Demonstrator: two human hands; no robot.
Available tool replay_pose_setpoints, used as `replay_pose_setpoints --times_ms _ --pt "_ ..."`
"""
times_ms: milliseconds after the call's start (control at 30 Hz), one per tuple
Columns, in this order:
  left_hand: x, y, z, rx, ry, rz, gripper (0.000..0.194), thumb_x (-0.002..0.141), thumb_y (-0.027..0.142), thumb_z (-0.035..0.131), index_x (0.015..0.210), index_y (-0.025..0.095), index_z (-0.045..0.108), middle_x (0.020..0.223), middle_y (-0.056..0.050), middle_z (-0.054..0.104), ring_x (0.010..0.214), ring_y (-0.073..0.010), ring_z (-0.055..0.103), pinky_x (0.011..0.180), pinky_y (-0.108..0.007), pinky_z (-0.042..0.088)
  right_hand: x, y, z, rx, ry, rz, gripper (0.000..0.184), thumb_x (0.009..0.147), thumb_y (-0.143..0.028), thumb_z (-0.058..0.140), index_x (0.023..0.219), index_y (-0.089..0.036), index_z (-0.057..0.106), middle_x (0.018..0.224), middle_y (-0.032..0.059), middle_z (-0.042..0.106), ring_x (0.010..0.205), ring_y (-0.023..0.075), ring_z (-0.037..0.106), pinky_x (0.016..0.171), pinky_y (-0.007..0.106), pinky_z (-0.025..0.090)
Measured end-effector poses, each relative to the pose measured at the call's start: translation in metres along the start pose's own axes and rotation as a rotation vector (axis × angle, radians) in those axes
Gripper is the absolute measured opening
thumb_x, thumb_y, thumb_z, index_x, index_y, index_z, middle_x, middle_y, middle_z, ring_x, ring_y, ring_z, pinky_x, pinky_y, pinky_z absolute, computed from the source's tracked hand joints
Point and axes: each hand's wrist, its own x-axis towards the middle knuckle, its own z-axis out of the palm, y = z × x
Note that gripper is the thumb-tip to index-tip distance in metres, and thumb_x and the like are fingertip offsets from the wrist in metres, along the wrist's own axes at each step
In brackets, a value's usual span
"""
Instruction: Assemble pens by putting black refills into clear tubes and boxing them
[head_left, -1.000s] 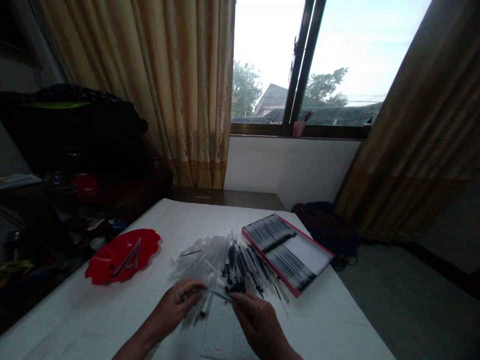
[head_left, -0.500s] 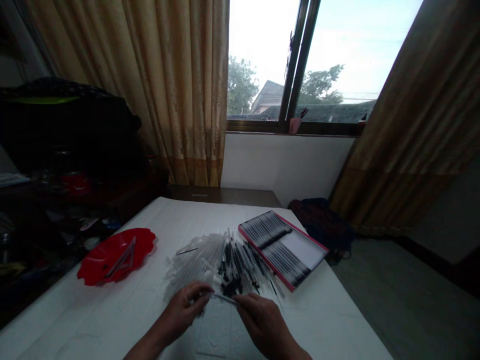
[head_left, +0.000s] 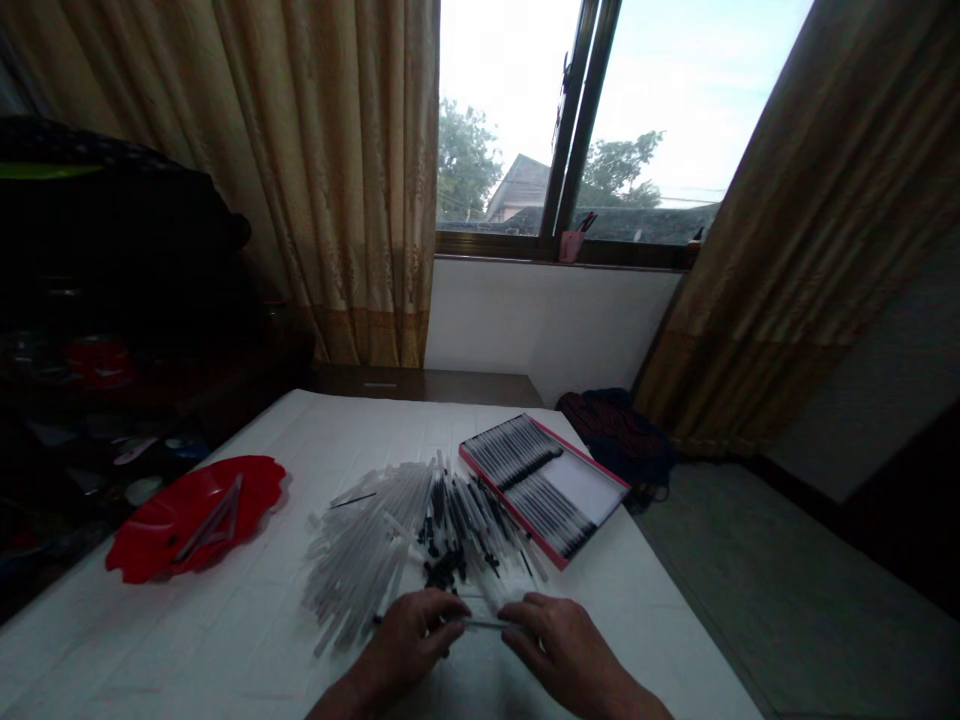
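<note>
Between my two hands a thin pen lies nearly level, just on the near side of a pile of pen parts. My left hand pinches its left end. Fingers of my right hand close on the right end. Beyond my left hand, clear pen barrels are heaped in a fan. Black pen caps sit in the middle of the pile. Dark pen refills or thin pens spread out behind the caps. Fine detail of the held pen is too small to make out.
A flat red-edged box with rows of black-tipped pens lies at the right. On the left, a red scalloped dish holds a few clear pieces. The white table ends at the right beside dark cloth.
The view has turned slightly right. Both hands have shifted right and a little nearer to me, still holding the pen, which has gone from sloping to nearly level.
</note>
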Motion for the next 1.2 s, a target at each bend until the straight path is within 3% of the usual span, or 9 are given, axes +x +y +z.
replay_pose_setpoints --times_ms 133,233,433,700,867,1067,1200 --pt "0.020 0.006 0.032 -0.005 -0.016 0.021 0.024 0.079 0.030 0.055 0.090 0.020 0.073 0.082 -0.003 0.072 0.073 -0.0170 0.064 0.070 -0.024 0.046 -0.015 0.030 0.005 -0.041 0.012 0.037 0.025 0.091 -0.029 0.044 0.081 -0.022 0.066 0.077 0.0017 0.068 0.073 0.0160 0.064 0.065 0.021 0.040" --pt "0.030 0.009 0.044 -0.031 -0.040 0.032 0.021 0.077 0.027 0.055 0.086 0.020 0.073 0.078 -0.002 0.071 0.075 -0.0180 0.064 0.070 -0.024 0.045 -0.021 0.042 0.011 -0.057 0.026 0.053 0.023 0.091 -0.028 0.044 0.082 -0.022 0.064 0.077 0.0013 0.068 0.073 0.0159 0.063 0.064 0.022 0.040" --pt "0.031 0.000 0.042 -0.113 -0.122 0.037 0.022 0.078 0.025 0.052 0.080 0.018 0.072 0.063 0.001 0.066 0.060 -0.0143 0.060 0.059 -0.020 0.044 -0.019 0.035 0.016 -0.114 0.011 0.032 0.022 0.091 -0.026 0.044 0.080 -0.022 0.062 0.075 0.0008 0.069 0.071 0.0156 0.064 0.062 0.021 0.038" --pt "0.030 -0.009 0.045 -0.152 -0.162 0.003 0.022 0.078 0.022 0.049 0.077 0.018 0.070 0.063 0.001 0.063 0.057 -0.0129 0.057 0.054 -0.019 0.042 -0.016 0.032 0.020 -0.162 -0.017 0.016 0.022 0.092 -0.026 0.042 0.081 -0.021 0.061 0.076 0.0026 0.069 0.070 0.0157 0.063 0.062 0.022 0.038" --pt "0.031 -0.009 0.043 -0.144 -0.147 0.016 0.019 0.077 0.024 0.052 0.073 0.020 0.070 0.060 0.002 0.062 0.060 -0.0137 0.057 0.060 -0.020 0.044 -0.013 0.031 0.020 -0.157 -0.020 0.026 0.018 0.090 -0.024 0.045 0.080 -0.021 0.060 0.074 0.0022 0.069 0.067 0.0159 0.063 0.060 0.022 0.037" --pt "0.034 -0.005 0.044 -0.245 -0.115 -0.083 0.019 0.075 0.033 0.056 0.075 0.019 0.068 0.060 0.002 0.060 0.052 -0.0115 0.055 0.051 -0.020 0.044 -0.010 0.029 0.020 -0.136 0.026 0.067 0.020 0.090 -0.026 0.045 0.077 -0.021 0.060 0.072 0.0021 0.069 0.066 0.0161 0.064 0.059 0.023 0.035" --pt "0.035 -0.006 0.047 -0.283 -0.079 -0.119 0.030 0.075 0.043 0.055 0.087 0.018 0.065 0.057 0.004 0.058 0.045 -0.0108 0.054 0.044 -0.020 0.042 -0.014 0.030 0.021 0.001 0.097 0.110 0.014 0.087 -0.024 0.046 0.092 -0.023 0.060 0.072 -0.0004 0.068 0.067 0.0155 0.062 0.060 0.022 0.036"
